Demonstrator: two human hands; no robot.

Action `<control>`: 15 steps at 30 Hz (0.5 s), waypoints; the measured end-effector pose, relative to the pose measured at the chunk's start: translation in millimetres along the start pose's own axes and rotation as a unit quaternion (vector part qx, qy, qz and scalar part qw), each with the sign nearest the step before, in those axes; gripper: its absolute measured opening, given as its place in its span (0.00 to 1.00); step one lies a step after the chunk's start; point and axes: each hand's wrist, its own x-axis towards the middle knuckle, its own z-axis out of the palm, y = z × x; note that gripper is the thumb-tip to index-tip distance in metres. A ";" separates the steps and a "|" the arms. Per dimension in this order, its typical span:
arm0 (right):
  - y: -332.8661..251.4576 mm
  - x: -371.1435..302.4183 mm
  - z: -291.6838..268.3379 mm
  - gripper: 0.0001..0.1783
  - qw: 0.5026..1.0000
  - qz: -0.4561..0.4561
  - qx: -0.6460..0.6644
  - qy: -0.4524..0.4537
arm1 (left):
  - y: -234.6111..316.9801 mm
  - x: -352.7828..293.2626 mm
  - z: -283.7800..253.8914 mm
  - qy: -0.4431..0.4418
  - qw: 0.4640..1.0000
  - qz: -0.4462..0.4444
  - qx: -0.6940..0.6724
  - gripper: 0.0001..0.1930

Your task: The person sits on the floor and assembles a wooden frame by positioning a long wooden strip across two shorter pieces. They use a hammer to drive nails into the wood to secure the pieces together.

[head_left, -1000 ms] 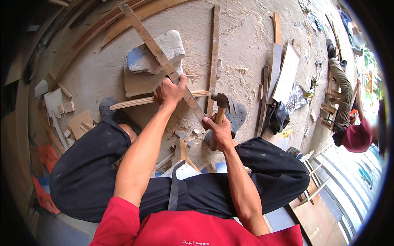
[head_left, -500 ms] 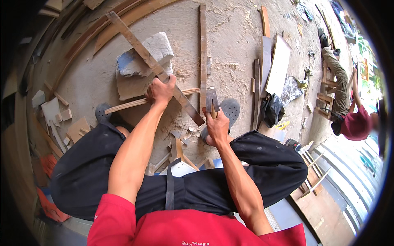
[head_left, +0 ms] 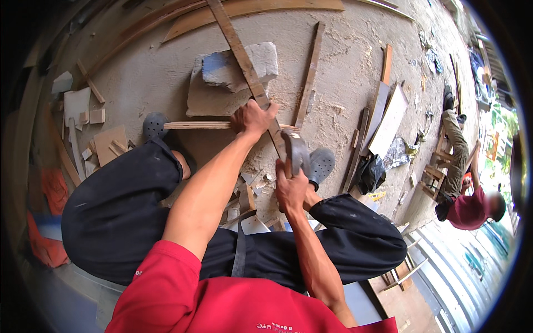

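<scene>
My left hand [head_left: 254, 117] is closed around a long, narrow wooden strip [head_left: 236, 47], which slants from the far edge toward my right foot. A claw hammer [head_left: 297, 152] is in my closed right hand [head_left: 292, 190], its metal head beside the strip's near end. Whether hammer and wood touch, I cannot tell. Crosswise below my left hand runs a thin layered plywood strip [head_left: 197, 125], partly hidden by that hand. Beyond the hand the long strip passes over a chipped white block [head_left: 261, 61] with a blue patch, on top of a flat slab [head_left: 208, 97].
Another wooden strip [head_left: 311, 75] lies on the dusty floor, with boards [head_left: 388, 122] and a black plastic bag [head_left: 371, 174] to the right. Wood offcuts [head_left: 111, 141] are scattered at left. Grey clogs [head_left: 321, 165] are on my feet. A person [head_left: 469, 208] sits at far right.
The hammer has turned and come closer to the long strip's near end. My left hand still grips that strip, which now points more steeply away. The whole view has shifted.
</scene>
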 end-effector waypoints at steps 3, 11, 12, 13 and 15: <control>23.5 2.4 -7.8 0.12 0.990 -0.124 -0.055 -0.038 | 4.7 -2.5 -6.0 -0.003 1.000 -0.003 -0.004 0.32; 9.6 7.6 1.8 0.14 0.997 0.077 0.031 -0.005 | 3.3 -1.4 -8.4 -0.015 0.999 -0.006 -0.040 0.31; 10.7 5.9 0.7 0.13 0.999 0.040 0.033 -0.007 | 6.4 -5.3 -12.7 -0.010 0.999 -0.003 -0.036 0.31; 12.2 4.9 -1.3 0.13 0.999 0.004 0.034 -0.009 | 8.0 -7.8 -14.9 -0.005 0.999 0.000 -0.032 0.31; 13.7 4.0 -5.2 0.12 0.997 -0.070 0.038 -0.011 | 4.3 -4.7 -8.4 0.010 1.000 0.006 -0.025 0.31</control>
